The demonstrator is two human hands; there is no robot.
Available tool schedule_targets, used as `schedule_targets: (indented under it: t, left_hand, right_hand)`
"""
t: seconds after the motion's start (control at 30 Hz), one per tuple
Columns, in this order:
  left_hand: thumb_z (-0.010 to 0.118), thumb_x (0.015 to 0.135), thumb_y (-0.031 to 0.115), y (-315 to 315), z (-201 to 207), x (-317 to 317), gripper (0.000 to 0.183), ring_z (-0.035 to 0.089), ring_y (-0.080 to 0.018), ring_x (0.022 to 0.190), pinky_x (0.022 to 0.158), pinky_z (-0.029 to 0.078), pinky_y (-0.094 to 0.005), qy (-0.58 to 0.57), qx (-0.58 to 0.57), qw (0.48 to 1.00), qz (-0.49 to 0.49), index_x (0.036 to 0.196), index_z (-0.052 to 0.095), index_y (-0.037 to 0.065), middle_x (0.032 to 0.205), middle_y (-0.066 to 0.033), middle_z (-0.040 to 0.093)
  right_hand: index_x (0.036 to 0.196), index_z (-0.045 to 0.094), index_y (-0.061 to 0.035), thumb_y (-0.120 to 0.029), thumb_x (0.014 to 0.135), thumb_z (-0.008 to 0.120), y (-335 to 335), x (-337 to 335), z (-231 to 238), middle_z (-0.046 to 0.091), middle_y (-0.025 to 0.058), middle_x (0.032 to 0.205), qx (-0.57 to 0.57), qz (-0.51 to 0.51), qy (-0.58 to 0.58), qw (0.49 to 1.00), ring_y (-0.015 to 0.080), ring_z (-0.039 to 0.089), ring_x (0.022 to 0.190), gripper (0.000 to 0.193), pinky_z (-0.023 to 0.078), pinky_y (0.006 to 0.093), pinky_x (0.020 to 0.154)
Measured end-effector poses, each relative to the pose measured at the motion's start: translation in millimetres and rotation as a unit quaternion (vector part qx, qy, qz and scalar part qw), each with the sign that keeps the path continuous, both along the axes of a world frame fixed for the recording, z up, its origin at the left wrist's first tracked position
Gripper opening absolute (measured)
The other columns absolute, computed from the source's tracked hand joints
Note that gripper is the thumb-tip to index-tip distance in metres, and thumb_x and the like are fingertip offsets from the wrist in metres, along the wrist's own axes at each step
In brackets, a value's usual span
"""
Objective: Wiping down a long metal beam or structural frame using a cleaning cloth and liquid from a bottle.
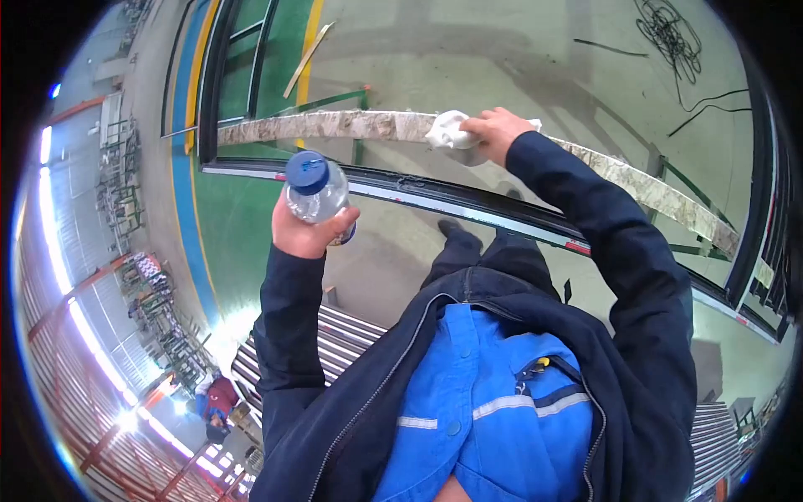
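Observation:
My left hand (303, 230) grips a clear plastic bottle (318, 194) with a blue cap, held upright in front of my chest. My right hand (495, 131) presses a crumpled white cloth (449, 130) onto a long, narrow marbled stone strip (335, 125). The strip runs from left to right across the view and curves down toward the right edge. Both arms wear dark navy sleeves over a blue work jacket.
A black metal frame (468, 205) runs just below the stone strip, resting on green supports (361, 99). Metal roller bars (339, 335) lie at lower left. A coil of black cable (669, 33) lies on the grey floor at top right. A person in red (219, 397) stands far off at lower left.

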State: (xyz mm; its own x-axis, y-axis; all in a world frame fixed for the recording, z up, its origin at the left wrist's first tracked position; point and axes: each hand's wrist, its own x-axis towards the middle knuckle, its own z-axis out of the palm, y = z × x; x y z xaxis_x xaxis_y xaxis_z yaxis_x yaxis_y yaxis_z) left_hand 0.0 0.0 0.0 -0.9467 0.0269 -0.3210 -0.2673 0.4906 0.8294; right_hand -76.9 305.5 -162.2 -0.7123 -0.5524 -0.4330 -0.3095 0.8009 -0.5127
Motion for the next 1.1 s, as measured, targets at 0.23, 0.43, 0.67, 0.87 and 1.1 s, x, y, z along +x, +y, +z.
schedule_targets:
  t: [0.23, 0.43, 0.67, 0.87, 1.1]
  left_hand:
    - [0.088, 0.060, 0.017, -24, -42, -7, 0.067, 0.064, -0.0185, 0.100, 0.089, 0.050, -0.0324, 0.034, -0.104, 0.993, -0.050, 0.118, 0.057, 0.002, 0.109, -0.0091, 0.066]
    - [0.087, 0.059, 0.016, -54, -72, -21, 0.064, 0.067, -0.0239, 0.098, 0.088, 0.052, -0.0325, 0.177, -0.293, 0.924, -0.169, 0.113, 0.057, 0.002, 0.104, -0.0098, 0.068]
    - [0.076, 0.061, 0.013, -56, -77, -56, 0.048, 0.061, -0.0239, 0.107, 0.097, 0.041, -0.0405, 0.306, -0.445, 0.794, -0.280, 0.107, 0.063, 0.012, 0.108, -0.0064, 0.066]
    - [0.062, 0.074, 0.015, -43, -100, -96, 0.032, 0.055, -0.0130, 0.113, 0.107, 0.030, -0.0471, 0.386, -0.517, 0.646, -0.409, 0.105, 0.061, 0.022, 0.108, 0.0064, 0.060]
    - [0.059, 0.077, 0.020, -8, -111, -116, 0.028, 0.053, -0.0106, 0.113, 0.112, 0.025, -0.0461, 0.439, -0.501, 0.551, -0.502, 0.105, 0.059, 0.024, 0.103, 0.0088, 0.058]
  right_hand:
    - [0.119, 0.063, -0.0042, -0.006, 0.077, 0.069, 75, -2, -11, 0.068, 0.0052, 0.103, -0.367, -0.264, -0.145, 0.880, 0.0153, 0.063, 0.093, 0.043, 0.051, 0.0302, 0.082]
    - [0.120, 0.063, -0.0049, -0.004, 0.078, 0.067, 104, -1, 12, 0.066, 0.0031, 0.106, -0.377, -0.275, -0.206, 0.860, 0.0124, 0.060, 0.097, 0.042, 0.049, 0.0297, 0.087]
    - [0.119, 0.064, -0.0072, -0.001, 0.077, 0.066, 101, 3, 17, 0.065, 0.0026, 0.106, -0.382, -0.267, -0.215, 0.858, 0.0124, 0.060, 0.098, 0.043, 0.049, 0.0309, 0.089]
    - [0.119, 0.064, -0.0084, -0.001, 0.078, 0.065, 107, 14, 17, 0.065, 0.0001, 0.102, -0.356, -0.293, -0.209, 0.863, 0.0099, 0.058, 0.093, 0.042, 0.048, 0.0284, 0.085]
    - [0.125, 0.060, -0.0027, -0.004, 0.079, 0.067, 120, 34, 19, 0.065, 0.0038, 0.109, -0.360, -0.316, -0.216, 0.851, 0.0127, 0.060, 0.100, 0.046, 0.048, 0.0292, 0.090]
